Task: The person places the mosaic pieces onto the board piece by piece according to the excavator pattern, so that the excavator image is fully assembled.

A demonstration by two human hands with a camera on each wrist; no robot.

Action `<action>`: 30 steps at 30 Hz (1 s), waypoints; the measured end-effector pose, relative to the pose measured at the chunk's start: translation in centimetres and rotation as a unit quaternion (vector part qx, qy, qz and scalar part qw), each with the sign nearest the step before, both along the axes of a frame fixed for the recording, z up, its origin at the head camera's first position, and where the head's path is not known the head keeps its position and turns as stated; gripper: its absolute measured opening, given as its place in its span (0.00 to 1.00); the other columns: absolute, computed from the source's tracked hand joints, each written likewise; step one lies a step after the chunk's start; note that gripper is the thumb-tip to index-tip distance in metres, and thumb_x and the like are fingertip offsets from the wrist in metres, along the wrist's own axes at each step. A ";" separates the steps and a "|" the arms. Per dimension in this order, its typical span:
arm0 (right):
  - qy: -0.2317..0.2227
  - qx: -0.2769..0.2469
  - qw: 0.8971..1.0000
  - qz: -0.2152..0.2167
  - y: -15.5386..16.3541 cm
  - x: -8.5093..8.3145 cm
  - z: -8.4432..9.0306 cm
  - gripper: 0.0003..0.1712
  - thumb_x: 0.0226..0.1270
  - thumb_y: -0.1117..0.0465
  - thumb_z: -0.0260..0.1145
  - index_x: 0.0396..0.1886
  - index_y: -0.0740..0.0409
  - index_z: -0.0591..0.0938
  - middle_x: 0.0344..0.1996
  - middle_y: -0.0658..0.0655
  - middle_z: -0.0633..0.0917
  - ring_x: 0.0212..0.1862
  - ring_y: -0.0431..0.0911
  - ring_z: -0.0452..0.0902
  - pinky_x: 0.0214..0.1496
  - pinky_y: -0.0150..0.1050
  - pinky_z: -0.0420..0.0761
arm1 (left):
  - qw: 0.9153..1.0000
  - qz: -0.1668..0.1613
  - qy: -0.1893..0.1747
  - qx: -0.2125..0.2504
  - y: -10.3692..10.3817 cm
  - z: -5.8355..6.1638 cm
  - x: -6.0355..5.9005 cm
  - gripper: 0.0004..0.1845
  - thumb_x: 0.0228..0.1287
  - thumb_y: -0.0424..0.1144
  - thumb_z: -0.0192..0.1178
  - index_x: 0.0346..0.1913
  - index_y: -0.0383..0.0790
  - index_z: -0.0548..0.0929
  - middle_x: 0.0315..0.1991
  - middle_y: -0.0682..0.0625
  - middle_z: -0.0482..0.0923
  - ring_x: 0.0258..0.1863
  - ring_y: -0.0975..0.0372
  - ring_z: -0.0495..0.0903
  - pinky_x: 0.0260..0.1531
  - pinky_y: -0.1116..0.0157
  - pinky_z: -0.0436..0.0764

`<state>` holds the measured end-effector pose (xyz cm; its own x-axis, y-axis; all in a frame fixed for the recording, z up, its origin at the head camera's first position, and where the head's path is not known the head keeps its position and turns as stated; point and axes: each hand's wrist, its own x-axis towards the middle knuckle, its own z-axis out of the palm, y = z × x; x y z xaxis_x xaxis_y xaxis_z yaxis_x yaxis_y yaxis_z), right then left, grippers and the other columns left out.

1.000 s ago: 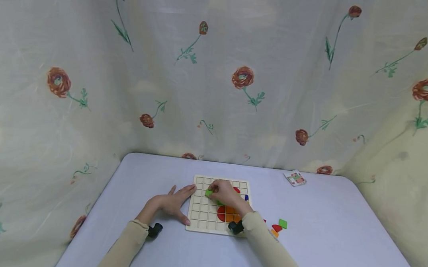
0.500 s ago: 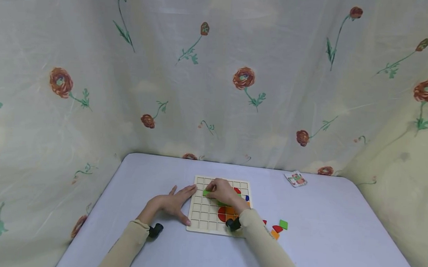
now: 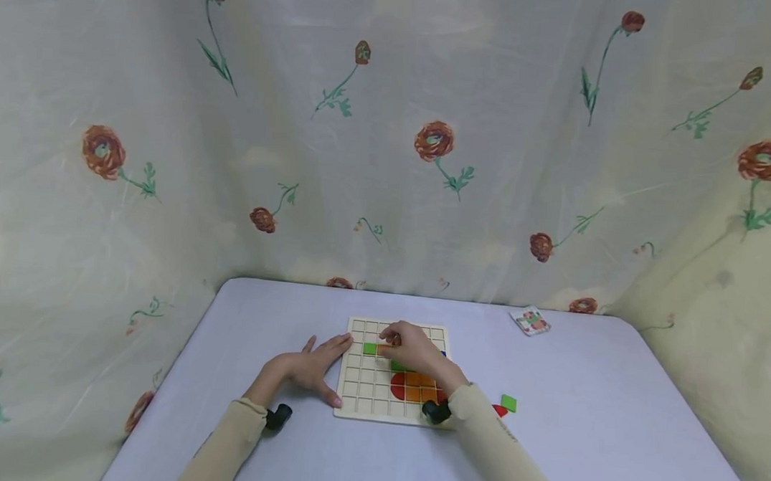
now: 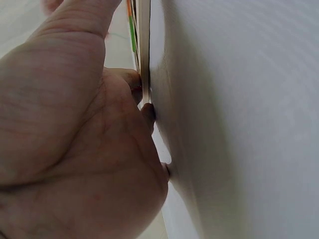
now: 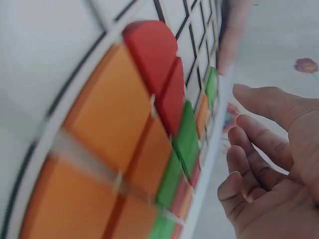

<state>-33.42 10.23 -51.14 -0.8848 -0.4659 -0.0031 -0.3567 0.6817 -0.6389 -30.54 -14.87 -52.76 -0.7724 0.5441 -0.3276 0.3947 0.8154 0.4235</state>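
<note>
On the table lies a wooden grid board (image 3: pixel 361 394) with coloured pieces in its cells. Spread fingers of my left hand (image 3: pixel 309 368) rest along its left edge, thumb at the near left corner. Over the board is my right hand (image 3: pixel 414 348), holding nothing; the right wrist view shows its fingers loosely bent, apart from the pieces. Just beyond its fingertips, a green square (image 3: pixel 370 349) and an orange piece (image 5: pixel 203 115) sit side by side in the grid. Red pieces (image 5: pixel 154 55), larger orange squares (image 5: pixel 107 94) and green pieces (image 5: pixel 185 137) fill cells nearer the right wrist. The right forearm hides some pieces.
Right of the board, a loose green square (image 3: pixel 509 403) and a red piece (image 3: pixel 499 410) lie beside the right sleeve. A patterned card (image 3: pixel 530 321) lies at the back right of the table (image 3: pixel 585 414). A flowered curtain hangs behind.
My right hand has let go of the green square, after it moved slightly left, and has drawn back right. The orange piece beside it now shows. My left hand stays in place.
</note>
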 end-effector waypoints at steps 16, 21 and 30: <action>-0.097 0.027 0.987 -0.122 11.8 6.9 1.2 0.14 0.57 0.63 0.70 0.43 0.55 0.80 0.35 0.50 0.79 0.39 0.45 0.70 0.35 0.34 0.75 | 1.000 0.012 0.000 0.005 0.3 0.4 0.5 0.66 0.42 0.65 0.72 0.78 0.43 0.44 0.79 0.51 0.36 0.78 0.53 0.37 0.73 0.43 0.33; -0.100 0.038 0.986 -0.127 13.5 7.7 0.3 0.16 0.54 0.63 0.74 0.42 0.57 0.80 0.34 0.51 0.80 0.36 0.44 0.70 0.35 0.33 0.74 | 1.000 0.012 0.004 0.008 0.2 0.3 0.5 0.67 0.41 0.66 0.72 0.78 0.43 0.44 0.79 0.50 0.36 0.78 0.53 0.37 0.73 0.43 0.34; -0.085 0.026 0.991 -0.104 15.1 8.3 -1.0 0.07 0.60 0.64 0.70 0.38 0.57 0.83 0.31 0.50 0.81 0.33 0.43 0.73 0.33 0.29 0.77 | 1.000 0.011 -0.003 0.010 0.3 0.2 0.4 0.67 0.41 0.67 0.72 0.78 0.44 0.43 0.79 0.51 0.35 0.78 0.54 0.36 0.73 0.43 0.33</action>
<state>-25.14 25.33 -52.15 -0.9466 -0.2682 -0.1789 -0.0951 0.7625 -0.6400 -30.10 -14.55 -52.57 -0.7819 0.5338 -0.3220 0.3741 0.8149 0.4427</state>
